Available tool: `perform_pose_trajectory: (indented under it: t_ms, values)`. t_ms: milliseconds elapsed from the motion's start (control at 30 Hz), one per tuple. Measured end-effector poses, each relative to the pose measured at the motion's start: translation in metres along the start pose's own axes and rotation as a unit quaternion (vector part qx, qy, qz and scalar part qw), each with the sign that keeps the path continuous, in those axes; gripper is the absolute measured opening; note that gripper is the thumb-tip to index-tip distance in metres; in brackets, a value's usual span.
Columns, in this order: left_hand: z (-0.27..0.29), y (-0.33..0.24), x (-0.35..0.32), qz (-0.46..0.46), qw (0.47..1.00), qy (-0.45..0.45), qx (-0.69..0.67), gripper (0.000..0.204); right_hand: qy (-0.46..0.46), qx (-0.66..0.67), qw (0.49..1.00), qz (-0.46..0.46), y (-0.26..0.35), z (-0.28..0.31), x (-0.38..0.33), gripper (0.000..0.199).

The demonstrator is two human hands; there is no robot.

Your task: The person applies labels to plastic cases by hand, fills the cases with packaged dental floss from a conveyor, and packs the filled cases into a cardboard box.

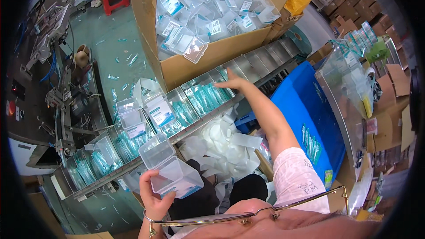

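Note:
My left hand (pixel 156 197) grips a clear plastic box (pixel 183 179) with a hinged lid and a blue-white label. The box is held tilted, lid swung up, over my lap. My right hand (pixel 231 82) reaches forward over a metal conveyor (pixel 248 68) divided into compartments, its thumb and fingers apart. Just below its fingertips lies a row of slim teal-and-clear wrapped packets (pixel 206 97). More packets fill the compartments to the left. Two open boxes, a labelled one (pixel 160 111) and another (pixel 133 121), rest on the conveyor, partly over the packets.
Beyond the conveyor, a large cardboard carton (pixel 177 73) is heaped with clear boxes. A blue tray (pixel 305 102) holding some packets is at the right. Machinery (pixel 62 93) lines the left. White film scraps (pixel 221 146) lie below the conveyor. A red stool (pixel 116 0) with a seated person is far left.

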State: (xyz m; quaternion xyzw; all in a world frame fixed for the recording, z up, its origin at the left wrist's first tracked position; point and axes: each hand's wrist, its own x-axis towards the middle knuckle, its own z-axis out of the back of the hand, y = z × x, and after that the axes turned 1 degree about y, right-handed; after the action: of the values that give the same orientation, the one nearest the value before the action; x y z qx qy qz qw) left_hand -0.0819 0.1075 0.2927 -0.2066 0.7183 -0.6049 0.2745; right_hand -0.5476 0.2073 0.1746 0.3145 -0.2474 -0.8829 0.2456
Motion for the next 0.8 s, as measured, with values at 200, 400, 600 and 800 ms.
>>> perform_pose_trajectory:
  t_ms: [200,400,600,800]
  values:
    - [-0.017,-0.011,0.003,-0.023,0.997,-0.007,-0.069,0.074,0.187,0.253,0.949,-0.012,0.013,0.014,0.000,0.095]
    - [-0.010,-0.001,0.002,0.083,0.992,0.029,-0.092,0.074,0.102,0.313,0.944,-0.032,0.032,0.019,-0.029,0.077]
    - [-0.040,-0.008,0.023,0.094,0.979,0.164,-0.072,0.073,-0.015,0.374,0.927,-0.005,0.005,0.046,-0.034,0.049]
    - [-0.060,0.021,0.072,0.028,0.974,0.216,0.059,0.077,-0.031,0.588,0.803,0.094,0.049,0.013,-0.130,0.041]
